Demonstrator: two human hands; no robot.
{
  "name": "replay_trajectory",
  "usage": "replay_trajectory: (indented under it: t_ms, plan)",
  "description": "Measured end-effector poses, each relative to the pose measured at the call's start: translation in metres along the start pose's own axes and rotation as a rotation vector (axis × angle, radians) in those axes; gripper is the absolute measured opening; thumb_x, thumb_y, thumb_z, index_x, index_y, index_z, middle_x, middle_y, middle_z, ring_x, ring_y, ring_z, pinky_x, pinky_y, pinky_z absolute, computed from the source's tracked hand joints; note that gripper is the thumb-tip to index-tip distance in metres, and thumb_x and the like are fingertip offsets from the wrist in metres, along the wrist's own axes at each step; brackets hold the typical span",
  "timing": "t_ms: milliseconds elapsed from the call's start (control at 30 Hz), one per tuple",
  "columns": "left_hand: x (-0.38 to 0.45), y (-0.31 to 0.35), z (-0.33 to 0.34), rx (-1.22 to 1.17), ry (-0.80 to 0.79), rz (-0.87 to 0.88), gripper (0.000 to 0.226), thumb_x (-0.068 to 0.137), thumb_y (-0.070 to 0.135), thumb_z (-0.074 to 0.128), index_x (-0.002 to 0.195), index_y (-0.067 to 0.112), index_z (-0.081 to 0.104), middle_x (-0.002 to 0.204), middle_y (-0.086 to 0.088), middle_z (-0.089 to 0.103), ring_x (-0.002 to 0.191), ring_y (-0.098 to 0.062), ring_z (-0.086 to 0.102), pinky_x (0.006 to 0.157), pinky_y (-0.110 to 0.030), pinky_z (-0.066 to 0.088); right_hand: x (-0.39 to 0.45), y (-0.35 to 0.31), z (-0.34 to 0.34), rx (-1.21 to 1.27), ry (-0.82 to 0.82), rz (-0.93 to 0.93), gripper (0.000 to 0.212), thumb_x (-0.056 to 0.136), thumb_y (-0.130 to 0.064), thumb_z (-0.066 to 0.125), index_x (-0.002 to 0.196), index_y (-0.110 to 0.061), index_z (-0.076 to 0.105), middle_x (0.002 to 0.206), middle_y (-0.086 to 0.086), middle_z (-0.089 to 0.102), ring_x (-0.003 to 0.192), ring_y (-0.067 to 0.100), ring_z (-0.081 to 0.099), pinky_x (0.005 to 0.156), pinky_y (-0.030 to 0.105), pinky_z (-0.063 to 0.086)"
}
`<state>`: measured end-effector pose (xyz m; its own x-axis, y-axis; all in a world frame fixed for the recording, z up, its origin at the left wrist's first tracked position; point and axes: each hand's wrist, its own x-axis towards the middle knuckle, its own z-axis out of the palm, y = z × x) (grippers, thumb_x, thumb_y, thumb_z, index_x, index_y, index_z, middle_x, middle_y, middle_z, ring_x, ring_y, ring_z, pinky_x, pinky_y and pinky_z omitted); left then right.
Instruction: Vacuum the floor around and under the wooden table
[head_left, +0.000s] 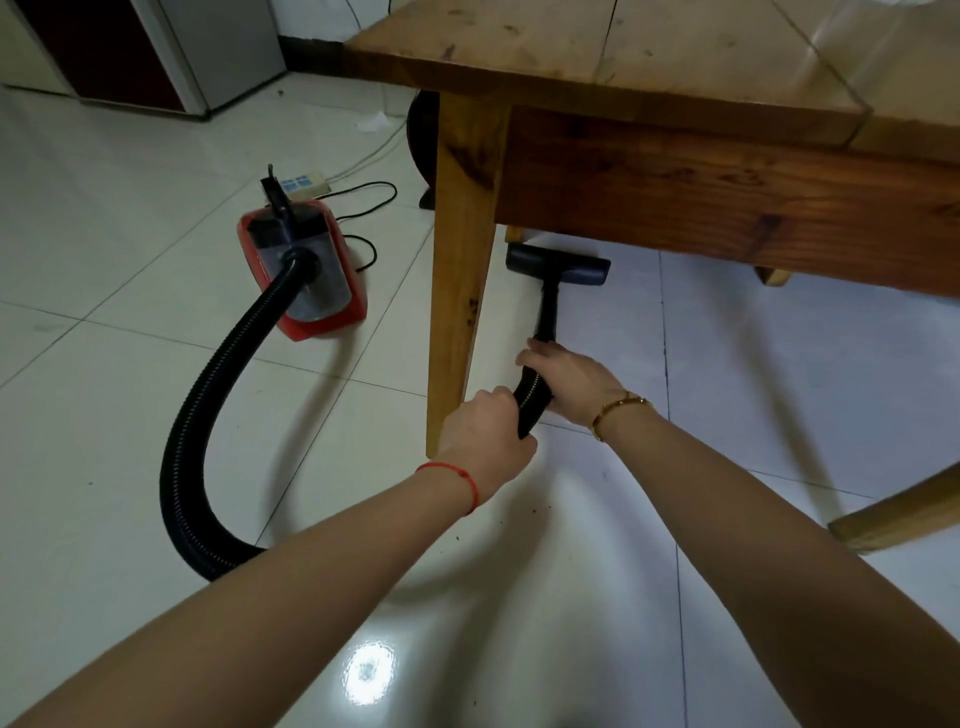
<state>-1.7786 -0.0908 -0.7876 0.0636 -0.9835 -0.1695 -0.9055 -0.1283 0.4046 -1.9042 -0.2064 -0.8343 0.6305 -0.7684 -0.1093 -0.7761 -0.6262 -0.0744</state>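
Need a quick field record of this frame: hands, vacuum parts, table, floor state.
left hand: gripping the lower end of the wand
right hand: gripping the wand higher up
floor head: on the tile, under the table edge
table leg: just left of the wand
canister: red, on the floor left of the table
hose: black, loops from the canister toward the hands
floor: white tile, dark specks near the hands
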Motion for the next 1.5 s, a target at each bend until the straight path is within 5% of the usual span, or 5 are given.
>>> replay_trajectory:
  t_ms: [200, 600, 900, 1100, 1500]
  plan:
    - [0.019, 0.003, 0.000, -0.034, 0.020, -0.002, 0.028, 0.090, 0.025, 0.057, 0.110, 0.006, 0.052, 0.100, -0.009, 0.062, 0.074, -0.020, 0.055, 0.057, -0.026, 0.042, 0.020, 0.017, 0.003, 0.110, -0.014, 0.007, 0.045, 0.084, -0.007, 0.063, 0.126, -0.013, 0.048, 0.150, 0.014, 0.032, 0.126, 0.033, 0.045, 0.102, 0.036, 0.043]
    - [-0.031, -0.014, -0.018, 0.054, 0.028, 0.012, 0.017, 0.084, 0.025, 0.056, 0.094, 0.013, 0.050, 0.069, 0.003, 0.046, 0.058, -0.016, 0.050, 0.046, -0.024, 0.036, -0.025, -0.037, -0.001, 0.300, 0.196, -0.063, 0.032, 0.077, 0.001, 0.066, 0.103, -0.010, 0.052, 0.108, 0.009, 0.052, 0.093, 0.025, 0.052, 0.073, 0.043, 0.053]
    - [-0.108, -0.037, -0.038, 0.252, -0.058, 0.061, 0.016, 0.080, 0.028, 0.055, 0.090, 0.018, 0.047, 0.072, 0.002, 0.049, 0.056, -0.014, 0.049, 0.044, -0.023, 0.033, -0.080, -0.095, -0.005, 0.157, 0.270, -0.187, 0.026, 0.077, -0.026, 0.072, 0.095, -0.020, 0.055, 0.097, -0.002, 0.059, 0.093, 0.015, 0.053, 0.094, 0.031, 0.043]
    - [-0.145, -0.056, -0.057, 0.393, -0.073, 0.114, 0.016, 0.077, 0.030, 0.054, 0.091, 0.022, 0.049, 0.067, 0.005, 0.046, 0.062, -0.020, 0.052, 0.047, -0.025, 0.033, -0.104, -0.125, -0.010, 0.067, 0.239, -0.247, 0.028, 0.081, -0.041, 0.064, 0.094, -0.021, 0.049, 0.089, -0.003, 0.057, 0.078, 0.015, 0.055, 0.062, 0.032, 0.052]
    - [-0.147, -0.061, -0.056, 0.512, -0.030, 0.186, 0.019, 0.083, 0.028, 0.052, 0.101, 0.021, 0.049, 0.068, 0.006, 0.044, 0.063, -0.019, 0.051, 0.047, -0.025, 0.030, -0.117, -0.130, -0.009, -0.012, 0.251, -0.172, 0.032, 0.085, -0.044, 0.062, 0.099, -0.016, 0.051, 0.092, 0.001, 0.062, 0.080, 0.019, 0.061, 0.065, 0.030, 0.050]
